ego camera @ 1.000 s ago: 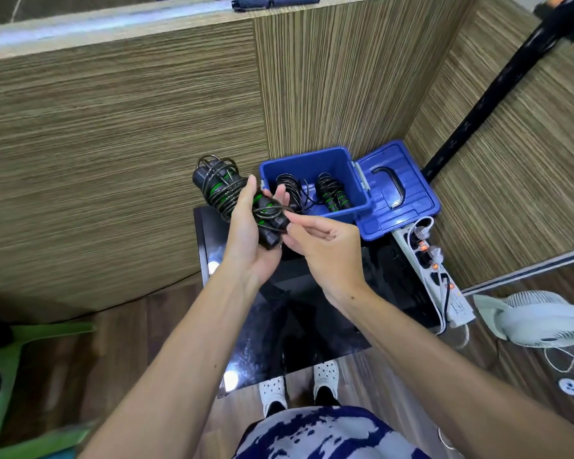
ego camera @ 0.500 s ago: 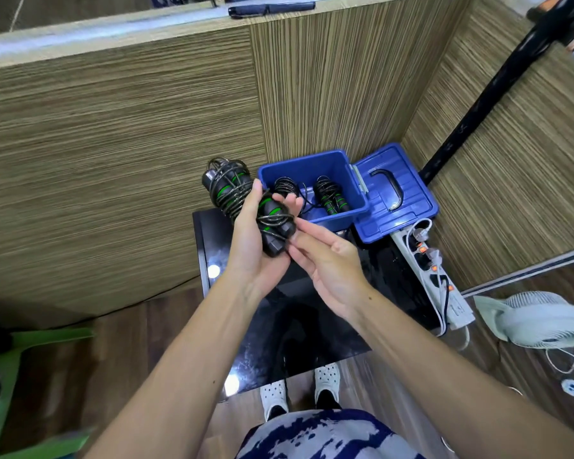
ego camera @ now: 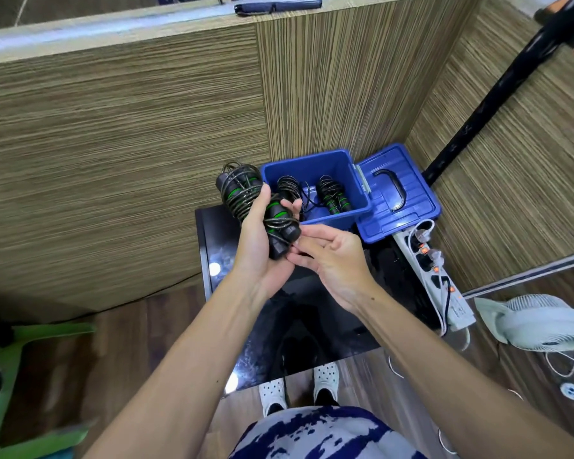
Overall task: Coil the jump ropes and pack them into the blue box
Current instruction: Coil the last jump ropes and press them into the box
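Coiled jump rope (ego camera: 257,207), black handles with green bands, cable wound around them: held in left hand (ego camera: 262,246) above the black glass table (ego camera: 212,240), just left of the blue box (ego camera: 315,187); upper end of the bundle projecting past the thumb, lower handle end lying in the palm. Left hand: fingers curled round the bundle from behind, fingertips showing at its right side, thumb laid along the left. Right hand (ego camera: 332,256): palm turned up, fingers curled in close together at the lower end of the bundle, tips touching the handle end and the cable there; whether the cable is actually pinched cannot be told. Blue box: open, at the far end of the table against the wood-grain wall panel (ego camera: 113,160); two coiled jump ropes (ego camera: 328,197) inside, same black and green. Blue lid (ego camera: 398,197): hinged open to the right, lying flat, dark handle on it. White power strip (ego camera: 438,276): along the right edge of the table, plugs inserted, switches lit orange. White fan (ego camera: 540,323): on the floor at right. Green plastic stool (ego camera: 10,376): floor, lower left. White clogs (ego camera: 299,385): on the feet, below the table edge.
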Action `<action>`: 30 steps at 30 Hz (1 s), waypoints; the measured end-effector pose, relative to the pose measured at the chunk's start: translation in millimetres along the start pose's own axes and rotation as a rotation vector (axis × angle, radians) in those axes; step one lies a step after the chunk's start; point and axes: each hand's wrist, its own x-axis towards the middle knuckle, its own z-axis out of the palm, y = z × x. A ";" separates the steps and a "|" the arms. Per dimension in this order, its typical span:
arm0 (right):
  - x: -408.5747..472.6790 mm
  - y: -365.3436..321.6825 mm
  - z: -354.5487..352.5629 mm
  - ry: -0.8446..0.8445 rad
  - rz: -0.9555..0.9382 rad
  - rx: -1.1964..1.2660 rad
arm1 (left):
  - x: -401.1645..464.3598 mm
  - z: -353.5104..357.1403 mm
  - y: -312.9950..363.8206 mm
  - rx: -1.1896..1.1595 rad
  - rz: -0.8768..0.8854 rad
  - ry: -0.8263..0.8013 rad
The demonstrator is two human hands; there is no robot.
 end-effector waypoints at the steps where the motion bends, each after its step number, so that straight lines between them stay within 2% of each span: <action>1: 0.8 3.5 -0.2 0.012 0.002 0.017 | -0.3 0.0 -0.6 -0.005 -0.002 0.004; 6: 1.9 15.6 -0.5 0.038 0.015 0.107 | -4.3 -0.8 -3.7 0.140 0.004 0.021; 10: 4.5 19.3 3.1 0.039 0.026 0.140 | -1.7 -6.6 -2.0 0.158 0.012 0.026; 17: 5.9 22.9 7.9 -0.070 0.036 0.241 | -5.8 -12.3 -6.6 0.195 0.019 0.044; 22: 8.7 25.4 4.4 -0.080 0.025 0.133 | 3.1 -24.2 -5.0 0.324 0.072 0.016; 25: 7.5 21.7 0.9 -0.061 0.007 -0.011 | 14.8 -34.8 -2.2 0.419 0.155 0.062; 30: 11.3 12.5 -3.4 -0.054 0.027 -0.290 | 34.3 -42.7 5.2 0.365 0.128 0.163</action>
